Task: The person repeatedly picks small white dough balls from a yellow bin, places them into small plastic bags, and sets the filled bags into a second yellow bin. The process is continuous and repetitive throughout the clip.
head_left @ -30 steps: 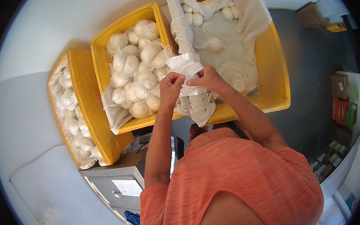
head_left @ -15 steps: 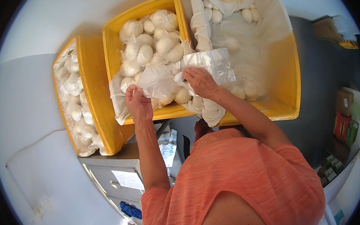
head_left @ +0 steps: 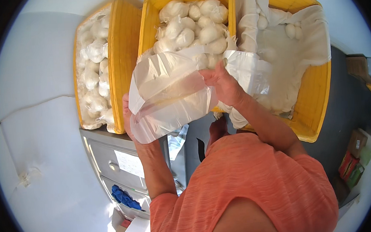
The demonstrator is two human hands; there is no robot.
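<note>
A clear plastic bag (head_left: 167, 89) is stretched out flat between my two hands, above the near side of the middle yellow tub (head_left: 145, 37). My left hand (head_left: 128, 115) grips its left side; the bag's corner partly hides those fingers. At the bag's right edge, the fingers of my right hand (head_left: 226, 84) close on the film, thumb up. Several bagged white buns (head_left: 185, 37) fill the tub beyond the bag. Just right of my right hand, a stack of clear bags (head_left: 242, 68) lies over the edges of the middle and right tubs.
A cloth-lined yellow tub (head_left: 316, 108) with a few loose white buns (head_left: 290, 31) stands at the right. At the left, another yellow tub (head_left: 126, 56) of bagged buns rests above a grey metal cabinet (head_left: 111, 156). Boxes (head_left: 352, 165) stand at the far right.
The bag was bunched and small between my hands; it is now spread wide and nearer to me. My left hand has moved left. The view has shifted, so the tubs sit further right.
</note>
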